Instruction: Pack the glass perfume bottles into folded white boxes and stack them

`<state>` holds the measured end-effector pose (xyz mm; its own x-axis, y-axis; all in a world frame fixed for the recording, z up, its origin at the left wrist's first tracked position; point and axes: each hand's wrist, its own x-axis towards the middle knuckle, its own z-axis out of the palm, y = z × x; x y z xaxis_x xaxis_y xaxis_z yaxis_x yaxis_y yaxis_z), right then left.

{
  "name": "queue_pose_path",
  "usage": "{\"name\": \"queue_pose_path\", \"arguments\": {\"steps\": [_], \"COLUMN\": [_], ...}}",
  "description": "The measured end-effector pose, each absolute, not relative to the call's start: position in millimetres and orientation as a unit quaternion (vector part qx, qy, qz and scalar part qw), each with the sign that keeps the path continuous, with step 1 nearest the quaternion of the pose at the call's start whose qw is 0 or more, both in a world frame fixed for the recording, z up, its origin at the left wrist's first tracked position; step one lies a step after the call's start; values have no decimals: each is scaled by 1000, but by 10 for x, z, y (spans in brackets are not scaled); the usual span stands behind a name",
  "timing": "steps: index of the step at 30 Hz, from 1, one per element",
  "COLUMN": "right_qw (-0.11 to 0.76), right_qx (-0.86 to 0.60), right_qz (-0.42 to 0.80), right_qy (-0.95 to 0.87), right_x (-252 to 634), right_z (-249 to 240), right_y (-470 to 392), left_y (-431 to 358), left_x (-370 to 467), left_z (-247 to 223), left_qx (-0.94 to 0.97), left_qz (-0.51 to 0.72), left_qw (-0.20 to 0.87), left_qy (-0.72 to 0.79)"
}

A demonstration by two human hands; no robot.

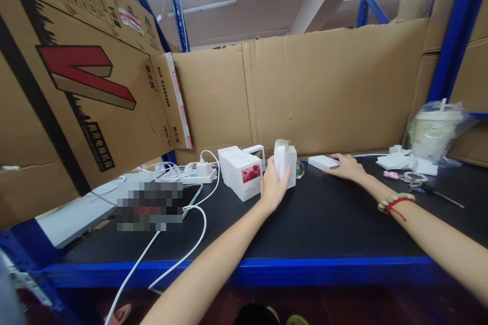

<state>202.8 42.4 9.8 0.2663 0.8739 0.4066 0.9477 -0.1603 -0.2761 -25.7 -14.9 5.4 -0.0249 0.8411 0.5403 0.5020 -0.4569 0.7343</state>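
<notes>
My left hand (273, 186) is wrapped round a small white box (290, 165) with a raised flap at its top, held upright over the black tabletop. Just left of it stands a row of white boxes (241, 175); the front one has a red picture on its face. Farther right, my right hand (346, 166) has its fingers on the right end of a flat white box (322, 162) that lies near the cardboard wall. A small round clear item (300, 169) sits between the two hands, partly hidden by the held box.
A power strip (190, 176) with white cables and a tablet-like device (192, 198), partly pixelated, lie at the left. At the right are a bagged drink cup (434, 134), crumpled white tissues (406, 161) and keys (415, 177). Cardboard (335, 86) closes off the back.
</notes>
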Motion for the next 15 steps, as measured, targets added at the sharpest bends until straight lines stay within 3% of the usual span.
{"name": "queue_pose_path", "arguments": {"steps": [4, 9, 15], "right_qw": [241, 251, 352], "right_qx": [-768, -771, -746], "right_qz": [-23, -21, -77], "right_qy": [-593, -585, -560], "right_x": [2076, 2098, 1990], "right_z": [77, 65, 110], "right_y": [468, 492, 412], "left_y": [-183, -123, 34], "left_x": [-286, -305, -323], "left_z": [106, 52, -65], "left_qx": [673, 717, 736], "left_qz": [545, 491, 455], "left_qw": [93, -31, -214], "left_qy": [491, 494, 454]}}
